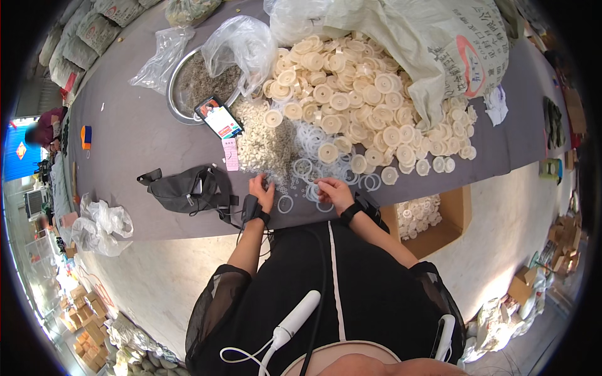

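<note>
My left hand rests at the lower edge of a pile of small cream pieces, its thumb apart from its fingers and nothing visible between them. To its right, my right hand has thumb and forefinger drawn together beside the clear rings; whatever is in that pinch is too small to make out. One loose ring lies flat between the hands. Tiny clear rings are scattered near my left fingertips. Beyond my right hand spreads a large heap of cream round discs with raised centres.
A metal bowl of small grey-brown pieces stands behind a phone and a pink slip. A black bag lies to the left. A woven sack covers the back right. Below the table edge sits a cardboard box holding white pieces.
</note>
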### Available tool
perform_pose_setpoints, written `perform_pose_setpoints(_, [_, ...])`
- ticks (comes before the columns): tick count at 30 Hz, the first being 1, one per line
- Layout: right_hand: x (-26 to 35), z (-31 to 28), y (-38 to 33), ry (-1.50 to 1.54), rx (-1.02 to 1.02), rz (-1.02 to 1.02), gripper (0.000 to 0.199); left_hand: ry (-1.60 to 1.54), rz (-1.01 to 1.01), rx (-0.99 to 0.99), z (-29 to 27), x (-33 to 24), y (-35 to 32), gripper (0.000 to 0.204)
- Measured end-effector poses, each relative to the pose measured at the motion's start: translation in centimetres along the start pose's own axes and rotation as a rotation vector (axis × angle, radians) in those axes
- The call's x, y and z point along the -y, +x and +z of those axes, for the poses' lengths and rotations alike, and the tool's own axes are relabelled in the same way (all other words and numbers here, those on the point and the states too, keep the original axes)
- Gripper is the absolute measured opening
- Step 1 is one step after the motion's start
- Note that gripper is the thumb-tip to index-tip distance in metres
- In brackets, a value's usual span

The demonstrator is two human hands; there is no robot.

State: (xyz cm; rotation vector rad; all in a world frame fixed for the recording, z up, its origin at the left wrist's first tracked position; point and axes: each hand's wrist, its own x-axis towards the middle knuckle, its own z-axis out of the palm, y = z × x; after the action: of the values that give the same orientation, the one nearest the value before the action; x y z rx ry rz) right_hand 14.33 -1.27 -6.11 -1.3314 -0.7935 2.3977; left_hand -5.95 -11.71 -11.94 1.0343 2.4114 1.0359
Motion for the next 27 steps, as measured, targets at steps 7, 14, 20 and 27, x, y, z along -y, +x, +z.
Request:
perform_pose_setpoints(7, [0.2,0.3,-0.4,0.052,0.023,-0.003,0.02,-0.031,0.063,0.095,0.9,1.2,1.0,0.016])
perform_pose_setpoints(14, [0.3,-0.5,-0.3,0.084,0.021,-0.014,0.02,-0.117,0.086,-0.129,-0.3,-2.6,2.7,0.016])
perform_pose_setpoints(20, [-0.1,0.1,-0.3,0.051,0.018,-0.072,0.018,-0.525,-0.167,-0.077,1.8,0.3,2.1,0.018])
perform_pose_setpoints(27, [-0.5,1.0,0.8,0.088,0.022,-0.027,0.023,-0.878,-0.436,0.261,0.0,-8.3,0.1,0.014])
